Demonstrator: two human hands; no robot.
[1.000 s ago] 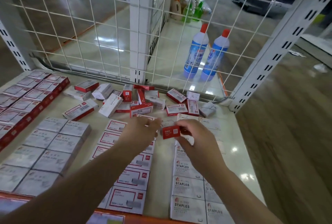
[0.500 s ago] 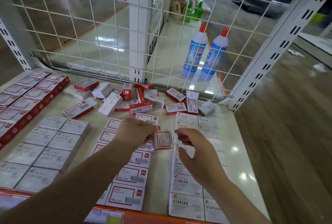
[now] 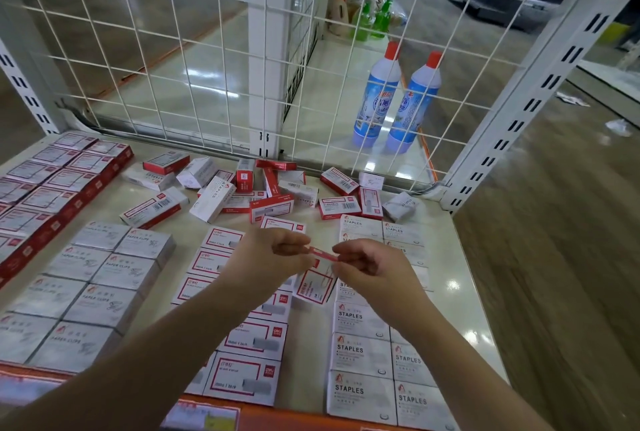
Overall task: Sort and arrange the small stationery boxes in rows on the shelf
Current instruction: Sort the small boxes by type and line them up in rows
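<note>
Both hands meet over the middle of the shelf (image 3: 460, 278), each pinching one end of a small red-and-white box (image 3: 317, 278) that hangs tilted between them, its top edge caught in the fingertips and its printed face turned toward the camera. Left hand (image 3: 268, 262) has its fingers curled around the box's left corner; right hand (image 3: 372, 266) grips the right corner the same way. Nearest the camera, along the orange front lip (image 3: 311, 418), lie the finished rows: grey paper-clip boxes (image 3: 90, 295) packed in two columns on the left, white boxes with red frames (image 3: 242, 375) in the centre partly under the left forearm, and white STAPLES boxes (image 3: 360, 354) in two columns on the right, under and beside the right forearm. The held box hangs just above the gap between the centre and right columns. Farther left, red-sided boxes (image 3: 59, 185) sit in neat rows running toward the back corner. Behind the hands, a loose heap of unsorted boxes (image 3: 242, 188) lies jumbled, some flat, some on edge, against the foot of the white wire-grid back panel (image 3: 166, 60). Beyond the grid, two blue bottles with red caps (image 3: 394, 101) stand side by side on another shelf, and green bottles (image 3: 372, 18) stand farther back.
</note>
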